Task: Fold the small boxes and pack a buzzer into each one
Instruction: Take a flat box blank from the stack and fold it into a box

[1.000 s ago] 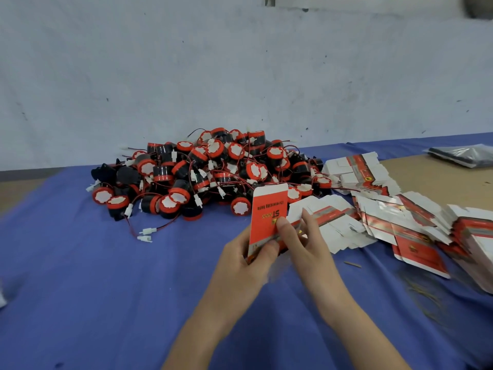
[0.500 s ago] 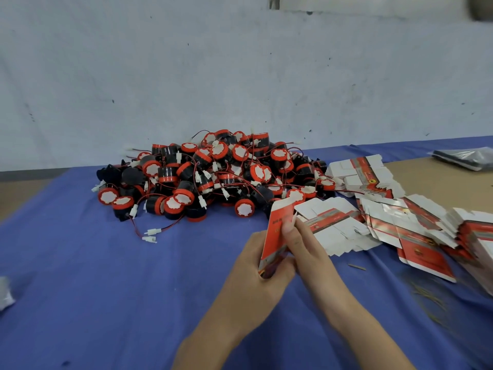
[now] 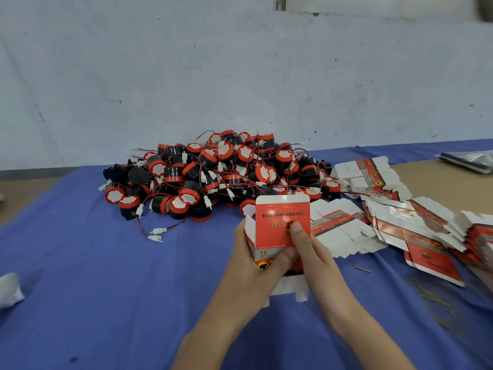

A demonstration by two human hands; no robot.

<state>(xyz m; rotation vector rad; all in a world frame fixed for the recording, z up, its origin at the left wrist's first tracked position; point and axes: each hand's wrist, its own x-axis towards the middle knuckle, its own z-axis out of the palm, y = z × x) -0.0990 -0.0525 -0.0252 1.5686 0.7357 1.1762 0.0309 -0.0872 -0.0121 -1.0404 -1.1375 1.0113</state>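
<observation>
Above counter (image 3: 106,303), small box (image 3: 277,225) has been turned face-on and opened out. Grasped by left grip (image 3: 253,268) and right grip (image 3: 317,255); interior unseen.

Left hand (image 3: 256,260): grips the box (image 3: 277,225) by its left edge; thumb curled across the lower front, fingers behind it.
Right hand (image 3: 317,252): pinches the same box from the right; thumb tip flat on the red face, fingers hidden behind.
Hands: touching, right thumb just above left thumb.
Left forearm (image 3: 213,324): bare, slants from the bottom edge up and right.
Right forearm (image 3: 360,324): bare, slants up and left.
Forearms: converge at the hands.
</observation>
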